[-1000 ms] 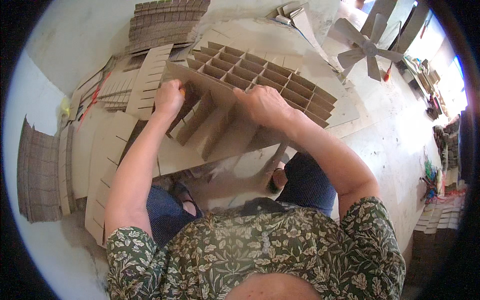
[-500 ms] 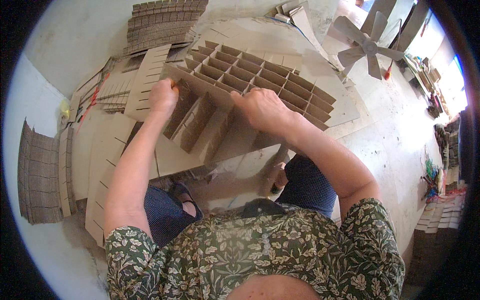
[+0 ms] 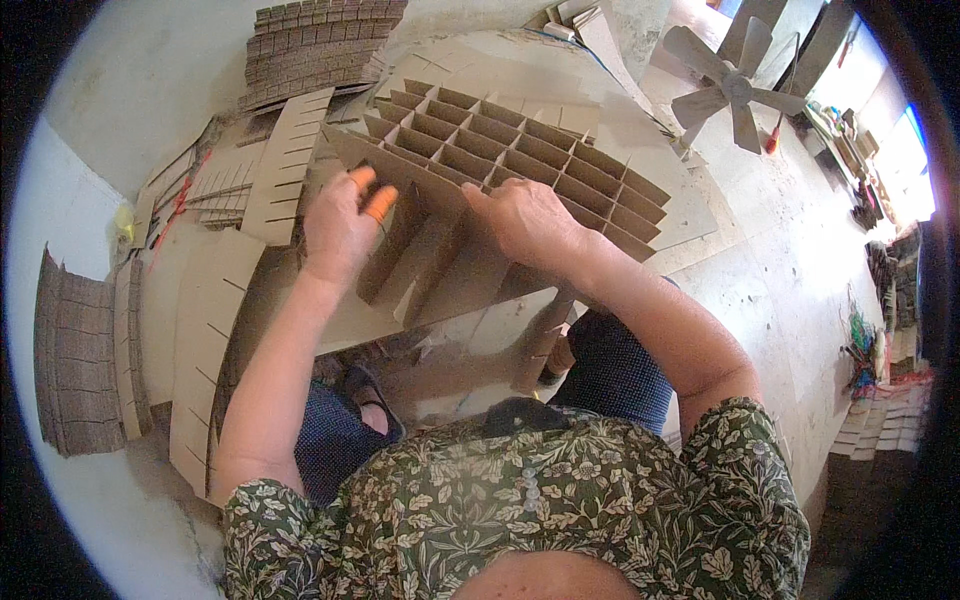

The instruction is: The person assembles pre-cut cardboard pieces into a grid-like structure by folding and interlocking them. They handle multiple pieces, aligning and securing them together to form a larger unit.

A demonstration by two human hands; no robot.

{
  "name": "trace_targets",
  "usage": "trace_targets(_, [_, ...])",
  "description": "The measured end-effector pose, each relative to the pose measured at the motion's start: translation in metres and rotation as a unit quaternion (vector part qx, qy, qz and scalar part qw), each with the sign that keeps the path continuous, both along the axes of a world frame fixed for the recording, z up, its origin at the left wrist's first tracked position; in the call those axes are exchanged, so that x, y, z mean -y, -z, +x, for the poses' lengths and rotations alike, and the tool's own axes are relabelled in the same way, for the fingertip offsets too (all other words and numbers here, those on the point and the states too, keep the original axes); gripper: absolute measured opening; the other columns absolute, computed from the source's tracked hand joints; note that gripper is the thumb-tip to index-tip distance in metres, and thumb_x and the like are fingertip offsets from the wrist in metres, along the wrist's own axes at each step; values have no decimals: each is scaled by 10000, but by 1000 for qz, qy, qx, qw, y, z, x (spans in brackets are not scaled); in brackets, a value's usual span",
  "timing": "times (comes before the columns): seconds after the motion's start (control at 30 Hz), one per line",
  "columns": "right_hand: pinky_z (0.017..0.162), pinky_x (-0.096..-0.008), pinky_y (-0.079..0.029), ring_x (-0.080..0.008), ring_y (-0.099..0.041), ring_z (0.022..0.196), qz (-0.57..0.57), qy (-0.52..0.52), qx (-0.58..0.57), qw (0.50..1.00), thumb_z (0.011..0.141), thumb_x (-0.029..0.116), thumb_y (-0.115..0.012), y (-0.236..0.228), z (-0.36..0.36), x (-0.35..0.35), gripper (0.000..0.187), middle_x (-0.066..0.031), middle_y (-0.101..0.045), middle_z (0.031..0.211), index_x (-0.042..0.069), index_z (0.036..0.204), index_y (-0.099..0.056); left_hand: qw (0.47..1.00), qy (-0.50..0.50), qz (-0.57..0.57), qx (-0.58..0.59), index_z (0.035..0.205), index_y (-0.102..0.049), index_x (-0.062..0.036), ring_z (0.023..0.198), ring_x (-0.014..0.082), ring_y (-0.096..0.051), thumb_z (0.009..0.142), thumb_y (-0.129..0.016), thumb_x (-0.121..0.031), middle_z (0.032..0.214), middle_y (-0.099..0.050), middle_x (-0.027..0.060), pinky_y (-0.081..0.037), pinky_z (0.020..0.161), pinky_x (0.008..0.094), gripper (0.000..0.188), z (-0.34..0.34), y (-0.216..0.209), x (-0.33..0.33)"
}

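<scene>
A brown cardboard divider grid [image 3: 505, 150], made of slotted strips crossing each other, stands tilted in front of me. My right hand [image 3: 530, 222] is closed on its near long strip, thumb and fingers pinching the upper edge around the middle. At the grid's near left end is my left hand [image 3: 340, 222], with orange covers on two fingertips. Those fingers are bent and apart, and I see nothing gripped between them. Cross strips [image 3: 432, 262] stick out of the near side toward me, below and between my hands. My left hand partly hides the leftmost ones.
Slotted cardboard strips [image 3: 287, 165] lie left of the grid, with a larger slotted sheet [image 3: 212, 340] nearer me. Stacked dividers [image 3: 320, 50] stand at the back and more [image 3: 75, 350] at far left. A fan [image 3: 738, 88] stands at the back right.
My left hand has moved right and slightly nearer me, its fingers now spread from their earlier closed pinch at the grid's left end. My right hand keeps its hold.
</scene>
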State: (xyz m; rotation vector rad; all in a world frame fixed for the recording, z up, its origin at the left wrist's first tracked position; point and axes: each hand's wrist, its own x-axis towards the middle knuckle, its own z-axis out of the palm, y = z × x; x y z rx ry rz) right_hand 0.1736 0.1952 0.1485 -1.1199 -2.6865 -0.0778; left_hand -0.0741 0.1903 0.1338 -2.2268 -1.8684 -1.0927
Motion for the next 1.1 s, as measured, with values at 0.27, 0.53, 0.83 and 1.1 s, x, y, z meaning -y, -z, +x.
trace_targets(0.27, [737,-427,-486,-337,-608,823,50,-75,-23,996,725,39,-567,2,-1,7,550,-169,-614,785,-54,1259,-472,976,-13,-197,-87,962,-671,-18,824,365,-642,801,-694,-286,851,-665,199,-498,707,440,314,18,-5,-10])
trace_targets(0.53, [720,-400,-510,-306,-645,820,45,-62,-13,997,722,91,-609,1,0,1,539,-146,-658,816,-62,1228,-504,957,-69,-229,-164,833,-678,9,880,387,-642,780,-655,-198,900,-664,222,-519,767,470,215,9,9,-48])
trace_targets(0.83, [678,-455,-504,-358,-641,729,-59,-53,-117,990,731,65,-588,1,3,-10,479,-190,-639,736,-7,1202,-544,975,-53,-209,-44,864,-672,19,902,385,-631,776,-660,-176,907,-662,228,-491,794,459,214,11,9,-46])
trace_targets(1.1, [793,-432,-455,-321,-607,893,-2,-11,43,999,748,79,-576,16,-17,-21,404,-133,-624,870,38,1150,-564,960,13,-279,14,842,-672,10,694,326,-606,827,-666,-234,751,-653,183,-476,677,369,245,0,16,-55])
